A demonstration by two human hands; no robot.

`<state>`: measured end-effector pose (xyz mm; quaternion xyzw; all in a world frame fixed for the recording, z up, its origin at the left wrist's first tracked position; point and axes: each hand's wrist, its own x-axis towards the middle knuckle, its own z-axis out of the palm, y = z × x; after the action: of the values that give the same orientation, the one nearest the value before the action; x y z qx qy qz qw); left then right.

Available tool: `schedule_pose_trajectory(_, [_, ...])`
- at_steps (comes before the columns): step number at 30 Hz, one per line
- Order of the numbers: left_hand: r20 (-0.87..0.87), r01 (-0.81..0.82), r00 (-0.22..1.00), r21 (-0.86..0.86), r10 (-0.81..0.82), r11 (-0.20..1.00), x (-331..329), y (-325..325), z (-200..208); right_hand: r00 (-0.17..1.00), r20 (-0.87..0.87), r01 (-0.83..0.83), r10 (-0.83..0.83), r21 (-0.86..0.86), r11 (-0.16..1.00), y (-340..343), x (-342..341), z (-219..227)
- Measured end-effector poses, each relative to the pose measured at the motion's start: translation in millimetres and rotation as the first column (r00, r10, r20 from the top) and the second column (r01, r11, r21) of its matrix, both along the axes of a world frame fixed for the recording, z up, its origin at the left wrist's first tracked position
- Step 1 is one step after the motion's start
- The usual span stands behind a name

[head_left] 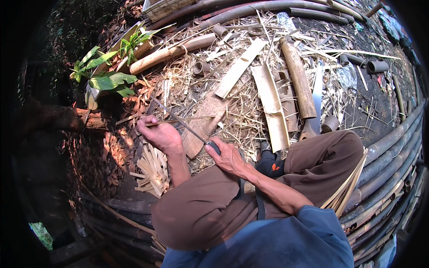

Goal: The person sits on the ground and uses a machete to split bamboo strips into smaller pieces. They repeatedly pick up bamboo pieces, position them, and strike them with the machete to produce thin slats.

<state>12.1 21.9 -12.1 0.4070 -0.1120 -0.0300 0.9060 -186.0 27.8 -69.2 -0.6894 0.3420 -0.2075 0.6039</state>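
My left hand (pixel 163 137), palm turned up, grips a thin bamboo strip (pixel 196 118) between thumb and fingers; the strip points to the right. My right hand (pixel 229 157) is closed round the dark handle of a long, narrow-bladed knife (pixel 190 129). Its blade slants up to the left and crosses the strip; whether the two touch I cannot tell. Below the blade a flat wooden board (pixel 199 145) lies on the ground. Beside my left wrist is a pile of short split bamboo strips (pixel 153 172).
Ahead lie split bamboo halves (pixel 270 105), a whole bamboo pole piece (pixel 298 78) and a saw (pixel 317 94) among shavings. Bamboo poles (pixel 389 152) are stacked at the right. Long strips (pixel 351 187) rest by my right knee. A leafy plant (pixel 107 80) stands at the left.
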Motion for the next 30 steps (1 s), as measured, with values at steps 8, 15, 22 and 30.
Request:
schedule_pose_trajectory(8, [-0.012, -0.028, 1.000, -0.009, 0.028, 1.000, 2, -1, 1, 0.999, -0.031, -0.009, 0.008, -0.055, 0.998, 10, 12, -8])
schedule_pose_trajectory(15, [-0.054, -0.049, 0.997, -0.026, 0.048, 0.998, -1, -5, 1, 0.999, -0.036, 0.005, -0.008, -0.091, 0.996, 9, 8, -24])
schedule_pose_trajectory(22, [-0.031, -0.036, 0.999, -0.048, 0.035, 0.998, 4, -9, 6, 0.971, -0.238, 0.003, -0.002, 0.004, 1.000, -4, -13, -82])
schedule_pose_trajectory(30, [0.489, -0.282, 0.861, 0.239, 0.135, 0.929, 2, -15, 4, 0.940, -0.333, 0.102, -0.075, 0.065, 0.993, -12, -33, -120])
